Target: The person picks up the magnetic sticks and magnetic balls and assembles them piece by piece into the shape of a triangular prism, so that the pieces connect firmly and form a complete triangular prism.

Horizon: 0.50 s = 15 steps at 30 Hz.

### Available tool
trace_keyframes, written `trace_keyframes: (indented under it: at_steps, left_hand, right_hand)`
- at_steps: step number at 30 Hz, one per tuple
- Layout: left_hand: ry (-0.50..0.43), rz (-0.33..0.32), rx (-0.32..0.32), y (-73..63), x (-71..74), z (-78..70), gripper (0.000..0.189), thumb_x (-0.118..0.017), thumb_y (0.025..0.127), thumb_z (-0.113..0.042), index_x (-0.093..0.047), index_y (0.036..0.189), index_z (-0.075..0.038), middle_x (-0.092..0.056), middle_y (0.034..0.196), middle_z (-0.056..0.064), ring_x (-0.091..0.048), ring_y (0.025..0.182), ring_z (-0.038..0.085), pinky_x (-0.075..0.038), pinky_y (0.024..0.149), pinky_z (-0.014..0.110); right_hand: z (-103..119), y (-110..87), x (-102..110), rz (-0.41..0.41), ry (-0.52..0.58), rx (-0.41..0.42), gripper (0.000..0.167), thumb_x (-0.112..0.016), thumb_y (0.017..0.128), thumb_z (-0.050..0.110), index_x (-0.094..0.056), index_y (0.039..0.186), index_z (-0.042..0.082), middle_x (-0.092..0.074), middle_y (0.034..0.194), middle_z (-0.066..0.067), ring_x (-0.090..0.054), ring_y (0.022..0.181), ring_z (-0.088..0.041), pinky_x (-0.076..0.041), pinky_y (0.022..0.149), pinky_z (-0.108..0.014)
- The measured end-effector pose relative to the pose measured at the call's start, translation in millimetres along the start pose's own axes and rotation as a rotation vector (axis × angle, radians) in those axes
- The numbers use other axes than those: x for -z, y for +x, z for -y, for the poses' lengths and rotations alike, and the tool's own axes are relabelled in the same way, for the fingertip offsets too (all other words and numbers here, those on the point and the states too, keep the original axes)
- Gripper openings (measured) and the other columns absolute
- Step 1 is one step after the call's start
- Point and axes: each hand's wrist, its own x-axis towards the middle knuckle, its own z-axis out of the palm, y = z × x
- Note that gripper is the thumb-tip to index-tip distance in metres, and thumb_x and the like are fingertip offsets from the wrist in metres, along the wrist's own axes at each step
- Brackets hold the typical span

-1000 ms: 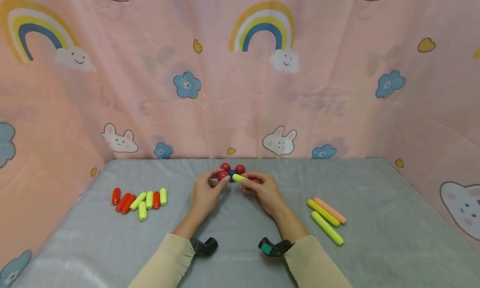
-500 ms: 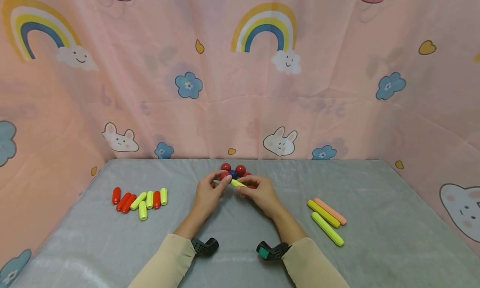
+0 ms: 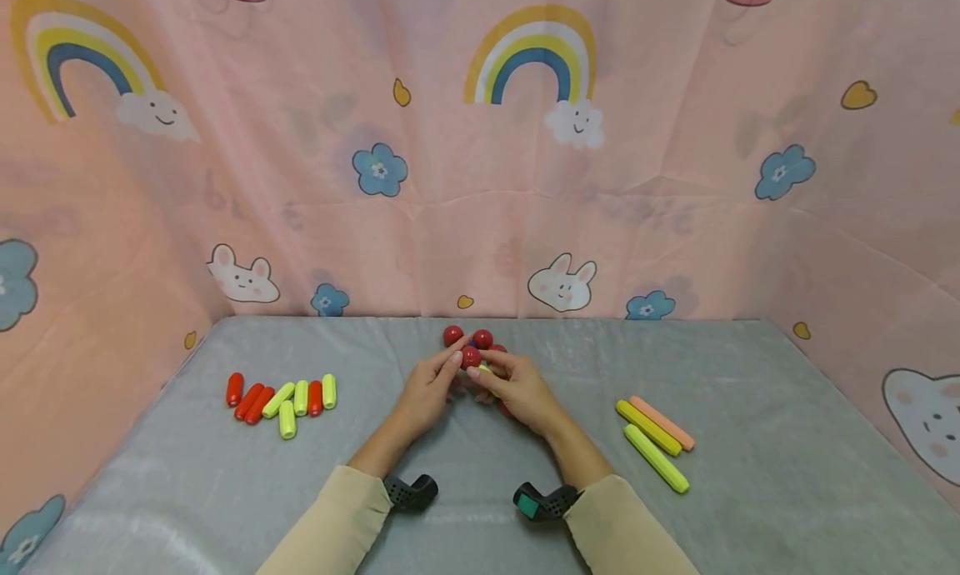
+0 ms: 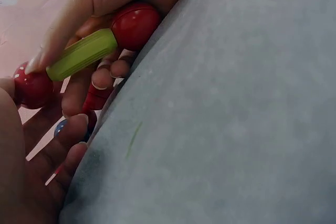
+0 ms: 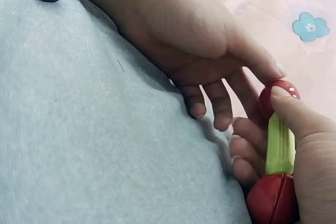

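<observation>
Above the table's far middle, my left hand (image 3: 426, 393) pinches a glossy red ball (image 3: 470, 357) between thumb and fingers. My right hand (image 3: 527, 392) holds a short yellow-green rod (image 4: 84, 54) and also presses its thumb on that ball. The ball sits against the rod's one end; a second red ball (image 4: 135, 26) is on the other end, near the right palm. Whether the first ball is fully seated cannot be told. Behind the hands lie more red balls (image 3: 453, 336) and a blue ball (image 4: 61, 128), mostly hidden by fingers.
Several short red rods (image 3: 258, 405) and yellow-green rods (image 3: 287, 420) lie at the left. Three longer rods lie at the right: a peach one (image 3: 662, 422), a yellow one (image 3: 648, 427) and a lime one (image 3: 656, 458). A pink printed curtain (image 3: 450, 225) hangs behind the grey-covered table (image 3: 465, 525).
My left hand has moved slightly right, bringing the red ball away from the blue one. The rod in my right hand has turned and its free end now meets that ball.
</observation>
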Motion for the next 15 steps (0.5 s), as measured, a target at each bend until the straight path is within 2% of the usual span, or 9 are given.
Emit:
trace_keyframes:
  at_steps: [4,6,8,12,13,15]
  left_hand:
    - [0.014,0.023,-0.005,-1.5,0.4,-0.6,0.043,-0.038,0.110,-0.030,-0.049,0.151,-0.022,-0.072,0.090,0.012,-0.060,0.077,0.015,-0.050,0.063,0.026]
    - [0.025,0.009,-0.007,-2.0,0.5,-0.7,0.043,-0.035,0.111,-0.031,-0.049,0.151,-0.020,-0.071,0.092,0.013,-0.059,0.077,0.018,-0.050,0.064,0.026]
    - [0.039,-0.071,-0.004,-2.1,0.3,-0.4,0.043,-0.035,0.111,-0.031,-0.057,0.145,-0.016,-0.073,0.100,0.014,-0.060,0.081,0.021,-0.050,0.069,0.027]
    - [0.067,-0.341,0.067,-2.0,0.3,1.5,0.032,-0.049,0.106,-0.024,-0.070,0.125,-0.008,-0.074,0.105,0.012,-0.063,0.088,0.022,-0.048,0.078,0.028]
    - [0.074,-0.392,0.088,-2.1,0.4,1.9,0.029,-0.052,0.104,-0.022,-0.071,0.120,-0.008,-0.074,0.107,0.011,-0.063,0.090,0.021,-0.047,0.079,0.029]
    - [0.098,-0.440,0.116,-2.5,0.9,2.8,0.025,-0.057,0.099,-0.017,-0.072,0.117,-0.007,-0.073,0.104,0.011,-0.064,0.090,0.021,-0.048,0.080,0.031]
  right_hand:
    - [-1.1,0.2,-1.1,0.045,0.000,0.009,0.041,-0.057,0.104,0.024,-0.058,0.138,0.002,-0.071,0.097,-0.026,-0.064,0.070,-0.015,-0.057,0.068,-0.024]
    - [-2.3,0.7,-1.0,0.048,0.034,-0.006,0.041,-0.056,0.104,0.024,-0.056,0.139,0.001,-0.072,0.096,-0.024,-0.064,0.071,-0.014,-0.057,0.069,-0.024]
    - [-3.7,1.7,-0.8,0.024,0.097,-0.043,0.042,-0.058,0.104,0.022,-0.054,0.140,0.001,-0.074,0.094,-0.019,-0.064,0.071,-0.014,-0.057,0.069,-0.025]
    - [-4.3,4.1,0.0,-0.083,0.237,-0.128,0.043,-0.061,0.102,0.021,-0.053,0.140,0.003,-0.072,0.087,-0.006,-0.063,0.067,-0.012,-0.056,0.065,-0.024]
    - [-3.9,4.6,0.4,-0.107,0.260,-0.142,0.043,-0.061,0.102,0.021,-0.052,0.140,0.003,-0.072,0.085,-0.004,-0.063,0.065,-0.012,-0.056,0.064,-0.024]
    - [-2.7,5.3,0.9,-0.136,0.291,-0.155,0.042,-0.061,0.102,0.020,-0.052,0.140,0.003,-0.072,0.084,-0.002,-0.063,0.064,-0.011,-0.056,0.063,-0.023]
